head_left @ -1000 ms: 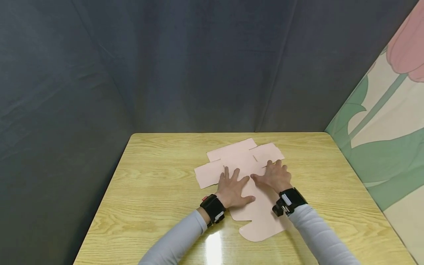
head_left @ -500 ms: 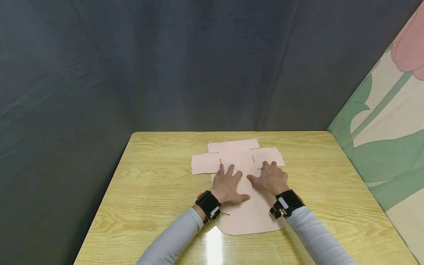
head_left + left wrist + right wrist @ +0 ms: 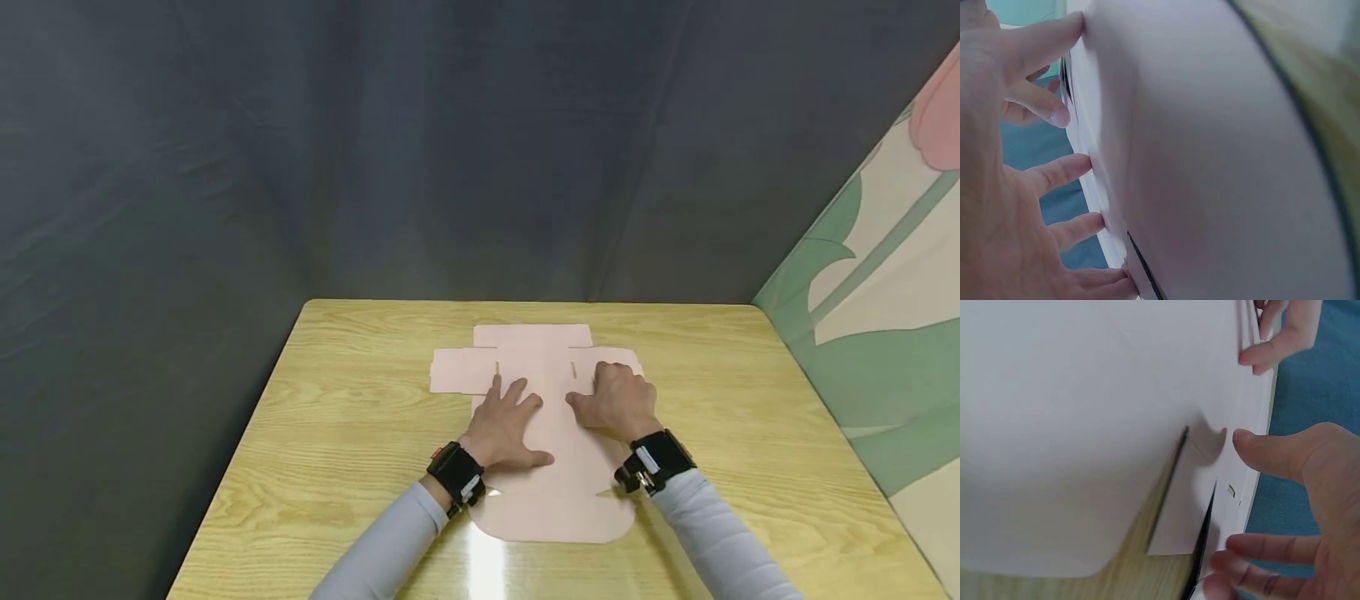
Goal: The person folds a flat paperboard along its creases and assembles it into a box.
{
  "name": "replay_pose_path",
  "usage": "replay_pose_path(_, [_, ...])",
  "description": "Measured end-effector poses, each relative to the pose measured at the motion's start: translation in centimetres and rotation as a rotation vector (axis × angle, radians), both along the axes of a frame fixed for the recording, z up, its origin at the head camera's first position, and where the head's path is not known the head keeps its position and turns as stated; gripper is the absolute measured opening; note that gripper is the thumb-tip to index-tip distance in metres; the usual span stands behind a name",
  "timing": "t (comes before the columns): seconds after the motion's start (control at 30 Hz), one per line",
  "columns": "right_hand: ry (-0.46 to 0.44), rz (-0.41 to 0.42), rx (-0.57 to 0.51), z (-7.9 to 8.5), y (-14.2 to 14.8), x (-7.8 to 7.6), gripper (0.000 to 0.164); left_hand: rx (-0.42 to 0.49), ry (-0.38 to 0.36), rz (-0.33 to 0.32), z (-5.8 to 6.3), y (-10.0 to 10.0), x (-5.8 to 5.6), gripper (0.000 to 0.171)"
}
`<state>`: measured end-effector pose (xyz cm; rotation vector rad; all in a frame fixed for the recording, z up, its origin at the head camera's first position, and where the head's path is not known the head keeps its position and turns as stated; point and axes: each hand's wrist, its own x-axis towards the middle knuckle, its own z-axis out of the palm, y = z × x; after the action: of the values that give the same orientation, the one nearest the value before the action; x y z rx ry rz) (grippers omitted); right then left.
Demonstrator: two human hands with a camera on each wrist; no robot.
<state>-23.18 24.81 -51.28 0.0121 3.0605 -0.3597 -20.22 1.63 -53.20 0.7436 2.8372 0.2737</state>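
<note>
Head view: 2 unclenched hands [image 3: 500, 427] [image 3: 619, 402], apart, touch pink cardboard [image 3: 564, 479], since turned straighter.

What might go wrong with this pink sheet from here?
The pink sheet could slide or twist on the glossy table if pressure shifts under the spread left hand. The right hand, over the right side flap, might bend it crookedly or tear it near the small slit.

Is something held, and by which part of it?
The left hand rests on the card, holding nothing; whether the right hand grips the right flap cannot be told.
</note>
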Motion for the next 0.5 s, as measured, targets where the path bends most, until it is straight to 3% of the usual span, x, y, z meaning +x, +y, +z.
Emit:
replay_pose_path(0.2, [0.084,0.062,-0.059,0.1,0.0,-1.1,0.064,-0.044,0.014,-0.022,0.1,0.0,-0.2,0.090])
replay_pose_path(0.5, [0.110,0.160,-0.047,0.2,-0.5,-2.7,0.070,-0.041,-0.008,-0.039,-0.1,-0.4,-0.4,0.090])
